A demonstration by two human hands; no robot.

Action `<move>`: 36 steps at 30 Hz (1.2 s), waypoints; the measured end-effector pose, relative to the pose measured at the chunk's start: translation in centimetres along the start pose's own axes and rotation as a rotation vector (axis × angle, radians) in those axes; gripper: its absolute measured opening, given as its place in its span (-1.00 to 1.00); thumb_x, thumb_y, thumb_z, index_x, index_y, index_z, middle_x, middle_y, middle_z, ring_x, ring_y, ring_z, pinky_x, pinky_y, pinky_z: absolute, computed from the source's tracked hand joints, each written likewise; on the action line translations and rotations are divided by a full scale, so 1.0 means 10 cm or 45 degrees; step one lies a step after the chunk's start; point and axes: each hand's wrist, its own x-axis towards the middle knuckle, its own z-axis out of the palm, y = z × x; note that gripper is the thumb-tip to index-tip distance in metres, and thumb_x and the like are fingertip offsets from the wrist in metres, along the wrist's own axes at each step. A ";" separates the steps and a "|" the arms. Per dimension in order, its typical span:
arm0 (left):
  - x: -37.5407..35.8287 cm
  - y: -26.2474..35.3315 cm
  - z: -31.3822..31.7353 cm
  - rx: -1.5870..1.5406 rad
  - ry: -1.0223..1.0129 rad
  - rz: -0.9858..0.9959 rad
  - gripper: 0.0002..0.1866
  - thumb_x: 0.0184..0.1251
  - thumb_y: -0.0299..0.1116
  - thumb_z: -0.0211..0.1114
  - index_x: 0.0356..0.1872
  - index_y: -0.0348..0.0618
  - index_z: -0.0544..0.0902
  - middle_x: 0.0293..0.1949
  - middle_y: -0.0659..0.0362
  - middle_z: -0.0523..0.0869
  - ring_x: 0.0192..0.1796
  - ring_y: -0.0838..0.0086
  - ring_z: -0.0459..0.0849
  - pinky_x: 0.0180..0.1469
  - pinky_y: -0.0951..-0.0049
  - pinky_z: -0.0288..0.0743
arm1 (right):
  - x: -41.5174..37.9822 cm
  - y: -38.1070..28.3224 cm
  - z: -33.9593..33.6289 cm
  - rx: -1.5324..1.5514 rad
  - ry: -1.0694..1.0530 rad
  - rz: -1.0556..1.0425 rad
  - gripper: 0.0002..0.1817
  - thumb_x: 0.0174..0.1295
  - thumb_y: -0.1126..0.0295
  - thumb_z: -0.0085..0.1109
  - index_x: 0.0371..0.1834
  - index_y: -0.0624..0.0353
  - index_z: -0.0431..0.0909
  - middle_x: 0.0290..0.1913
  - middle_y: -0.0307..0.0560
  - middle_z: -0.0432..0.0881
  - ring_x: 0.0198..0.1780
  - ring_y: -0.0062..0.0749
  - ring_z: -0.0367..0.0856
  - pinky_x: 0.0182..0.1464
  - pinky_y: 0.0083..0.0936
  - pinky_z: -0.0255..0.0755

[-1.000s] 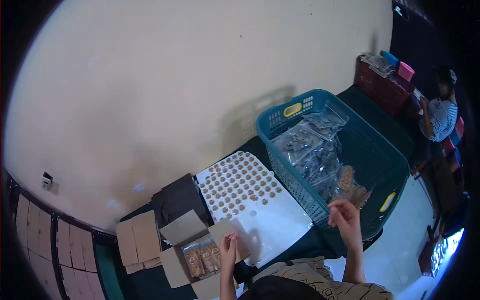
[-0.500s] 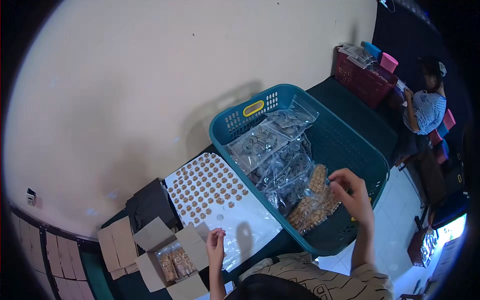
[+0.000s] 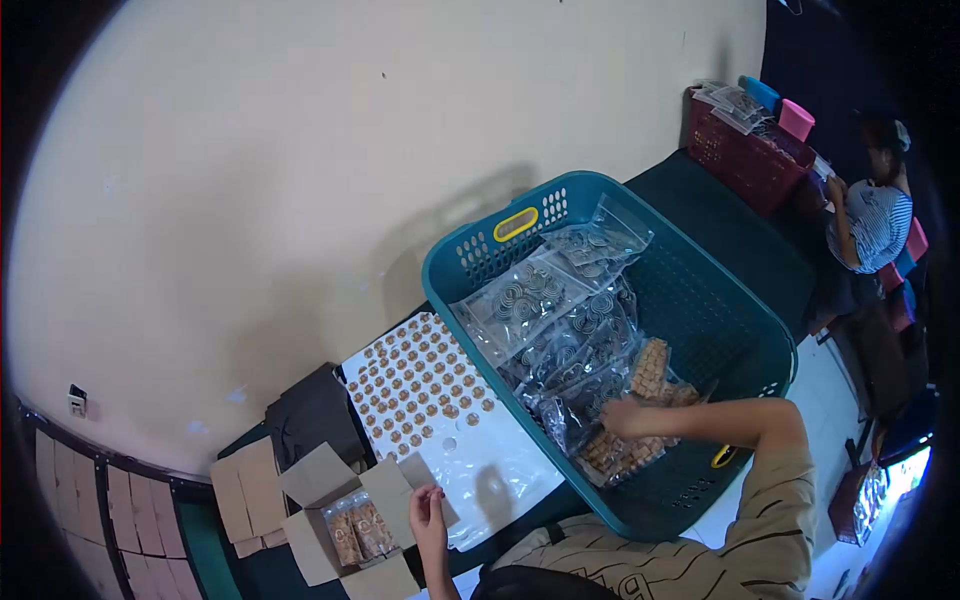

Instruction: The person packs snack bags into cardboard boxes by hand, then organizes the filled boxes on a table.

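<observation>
Teal plastic walls me in on the right — my right hand [image 3: 622, 415] is down inside the basket [image 3: 745, 310], resting on a clear bag of brown snacks [image 3: 640, 420] that lies on the near side of the pile, just beside the bags of coiled dark rings [image 3: 540, 300]. My fingers are curled over the bag's top edge; whether they have closed on it I cannot tell from here. To do this well I should pinch the bag by its sealed edge rather than its middle, so the pieces inside don't crush, and lift it straight up so it doesn't drag its neighbours along. My right forearm lies level across the basket's near rim, elbow bent out to the side, sleeve over the corner. My left hand [image 3: 428, 515] waits at the open cardboard box [image 3: 330, 500] — fingers drawn narrow together, touching its flap, holding nothing I can see. One bag of snacks [image 3: 358, 530] already sits in that box, next to the sticker sheet [image 3: 440, 400] on the dark surface [image 3: 745, 225].
</observation>
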 end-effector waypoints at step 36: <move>-0.33 0.73 0.20 -0.240 -0.802 -0.001 -0.58 0.21 -0.55 0.15 0.11 -0.27 0.33 0.01 0.15 0.47 0.03 0.50 0.45 0.05 0.50 0.33 | -2.03 -1.43 -1.50 1.410 1.444 -0.016 -0.34 -0.34 0.33 0.52 -0.13 0.22 0.36 -0.25 -0.05 0.43 -0.22 -0.32 0.47 -0.16 -0.46 0.36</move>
